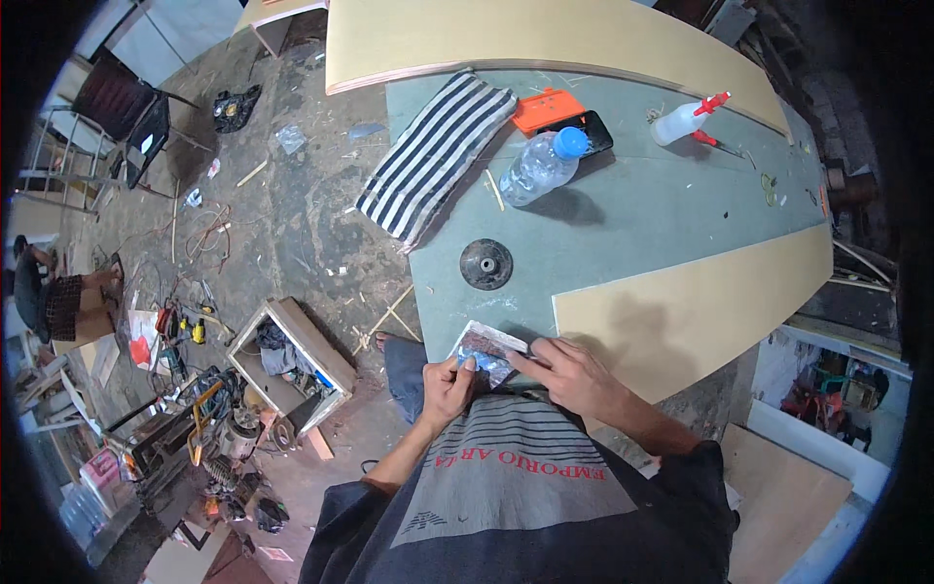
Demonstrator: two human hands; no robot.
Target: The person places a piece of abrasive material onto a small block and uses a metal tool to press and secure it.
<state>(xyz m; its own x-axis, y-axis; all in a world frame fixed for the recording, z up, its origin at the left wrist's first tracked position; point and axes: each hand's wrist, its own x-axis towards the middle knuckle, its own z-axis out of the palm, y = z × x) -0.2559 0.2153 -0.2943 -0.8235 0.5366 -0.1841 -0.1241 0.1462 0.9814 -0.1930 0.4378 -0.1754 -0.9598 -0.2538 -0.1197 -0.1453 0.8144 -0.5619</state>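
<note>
Just in front of my body, at the near edge of the table, I hold a small flat rectangular packet [489, 343], whitish on its far side with brown and blue patches. My left hand [447, 391] grips its near left side, the thumb lying on top. The fingers of my right hand [576, 380] are closed at its right edge; the fingertips are partly hidden. Beyond the packet, a black round pad [485, 265] with a central hole rests on the green tabletop [623, 229].
Farther back lie a striped cloth [435, 161], a blue-capped plastic bottle [537, 171], an orange-and-black case [547, 110] and a red-nozzled squeeze bottle [679, 123]. A pale panel [700, 302] covers the table's right. A wooden box [326, 358] and several tools sit on the floor at left, where another person [60, 292] crouches.
</note>
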